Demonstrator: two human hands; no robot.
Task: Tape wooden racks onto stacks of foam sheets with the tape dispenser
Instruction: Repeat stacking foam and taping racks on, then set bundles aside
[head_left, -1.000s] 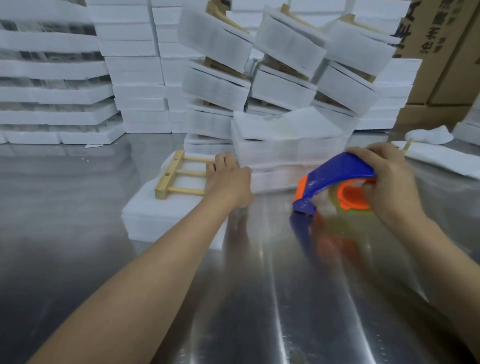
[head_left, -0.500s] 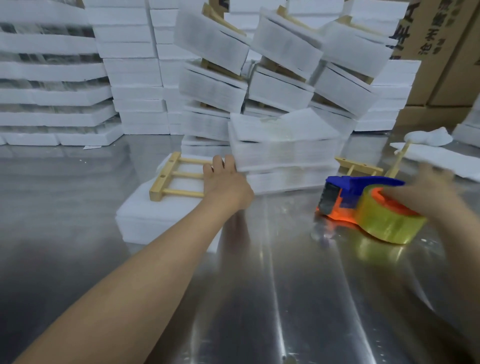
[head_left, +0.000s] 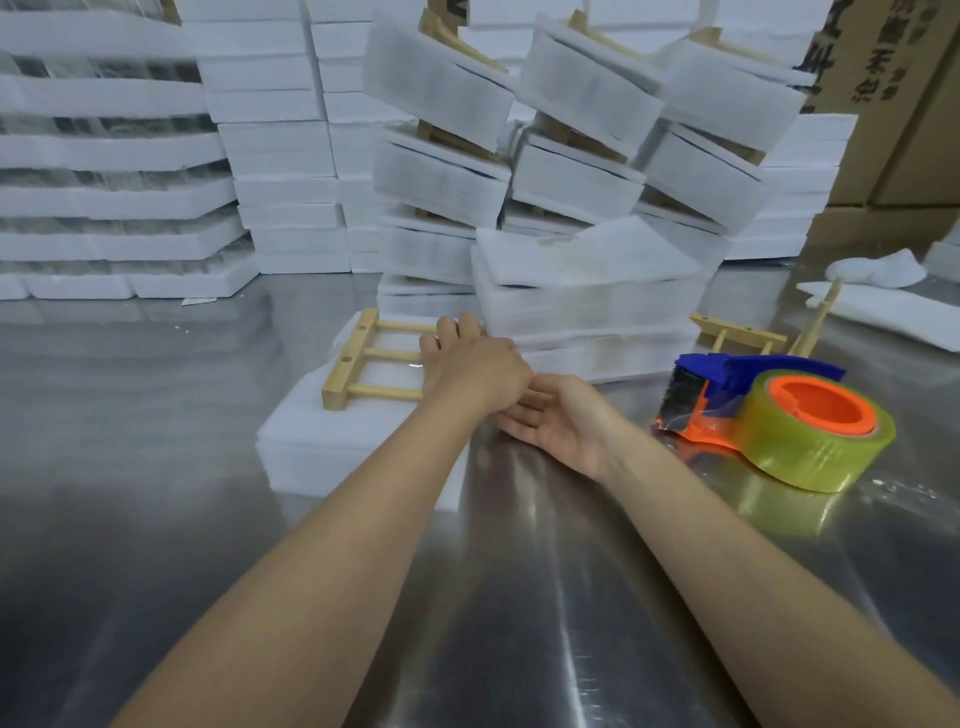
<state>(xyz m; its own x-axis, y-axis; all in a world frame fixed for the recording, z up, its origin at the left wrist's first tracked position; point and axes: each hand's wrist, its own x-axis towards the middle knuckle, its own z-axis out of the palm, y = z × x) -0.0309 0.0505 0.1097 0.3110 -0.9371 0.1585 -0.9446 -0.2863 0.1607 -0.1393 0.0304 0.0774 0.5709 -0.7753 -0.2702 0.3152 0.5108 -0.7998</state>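
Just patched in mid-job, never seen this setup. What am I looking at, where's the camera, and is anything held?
No machine here: a person works bare-handed, filmed by one camera on their head looking down over both forearms. The left hand rests flat on a wooden rack lying on a stack of foam sheets. The right hand lies open beside it, holding nothing. The tape dispenser sits unheld on the metal table, to the right. Another rack and foam bundles lie behind.

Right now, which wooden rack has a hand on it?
The wooden rack lying flat on the low foam stack, under the left hand. The loose racks beside the tape dispenser lie untouched.
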